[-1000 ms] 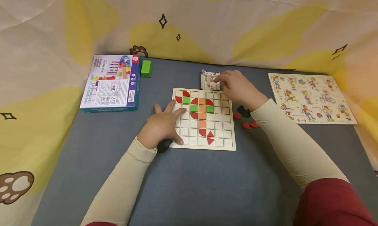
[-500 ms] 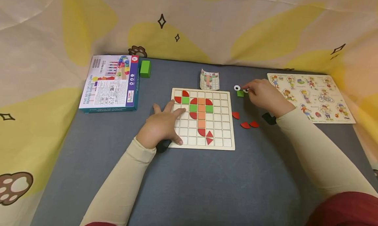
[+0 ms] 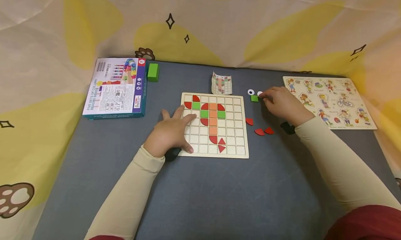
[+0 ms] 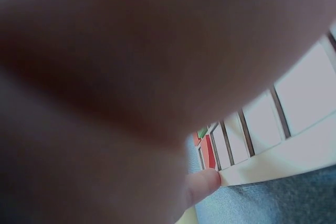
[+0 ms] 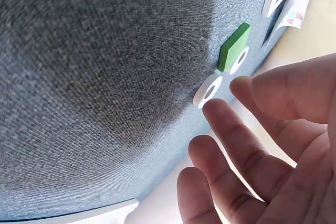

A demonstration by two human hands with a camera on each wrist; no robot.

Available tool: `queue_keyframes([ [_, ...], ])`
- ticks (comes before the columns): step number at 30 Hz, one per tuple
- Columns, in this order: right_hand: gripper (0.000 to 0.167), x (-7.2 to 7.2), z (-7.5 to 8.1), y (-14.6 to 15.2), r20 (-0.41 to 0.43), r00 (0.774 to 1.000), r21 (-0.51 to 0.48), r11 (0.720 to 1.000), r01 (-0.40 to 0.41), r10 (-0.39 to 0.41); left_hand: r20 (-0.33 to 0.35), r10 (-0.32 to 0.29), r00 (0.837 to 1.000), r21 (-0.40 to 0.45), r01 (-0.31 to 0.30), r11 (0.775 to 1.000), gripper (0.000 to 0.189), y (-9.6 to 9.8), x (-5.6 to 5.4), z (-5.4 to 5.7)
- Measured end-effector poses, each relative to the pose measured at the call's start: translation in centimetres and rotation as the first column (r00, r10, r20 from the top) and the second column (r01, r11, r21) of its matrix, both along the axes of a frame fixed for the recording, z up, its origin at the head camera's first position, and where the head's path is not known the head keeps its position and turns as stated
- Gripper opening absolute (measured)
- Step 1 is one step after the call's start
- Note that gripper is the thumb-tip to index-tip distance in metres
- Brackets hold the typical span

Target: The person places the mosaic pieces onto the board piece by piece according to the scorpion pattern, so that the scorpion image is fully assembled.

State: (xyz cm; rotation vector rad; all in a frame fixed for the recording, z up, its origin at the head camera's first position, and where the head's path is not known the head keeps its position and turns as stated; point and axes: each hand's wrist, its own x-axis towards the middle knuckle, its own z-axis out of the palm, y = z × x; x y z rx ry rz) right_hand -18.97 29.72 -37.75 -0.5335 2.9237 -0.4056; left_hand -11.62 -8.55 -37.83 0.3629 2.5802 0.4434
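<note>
My left hand (image 3: 166, 133) rests with spread fingers on the left side of a wooden grid board (image 3: 233, 140). Red quarter-round, green square, orange square and red triangle tiles lie in the board's cells. To the right of the board, my right hand (image 3: 283, 106) has its fingertips at a white eye disc (image 3: 259, 93). In the right wrist view the fingers are loosely bent at this near disc (image 5: 208, 91), not closed around it; whether they touch it I cannot tell. A second eye disc (image 3: 251, 92) and a green square tile (image 3: 254, 98) lie beside it.
Loose red quarter-round tiles (image 3: 259, 132) lie right of the board. Behind it stands a curled pattern card (image 3: 221, 84). A boxed bead set (image 3: 116, 86) and a green block (image 3: 153, 72) are at back left, a picture puzzle board (image 3: 332, 102) at right.
My right hand has moved from the pattern card rightward to the eye discs, uncovering them and the green tile. It has barely shifted in the last half second. My left hand stays on the board.
</note>
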Motion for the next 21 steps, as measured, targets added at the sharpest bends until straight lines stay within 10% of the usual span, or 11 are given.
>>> queue_keyframes([
  [21,0.041,1.3,-1.2,-0.8,-0.031,0.998,0.049,0.998,-0.048,0.05,0.019,0.009,1.0,0.002,-0.009,1.0,0.123,0.0,-0.1,0.2],
])
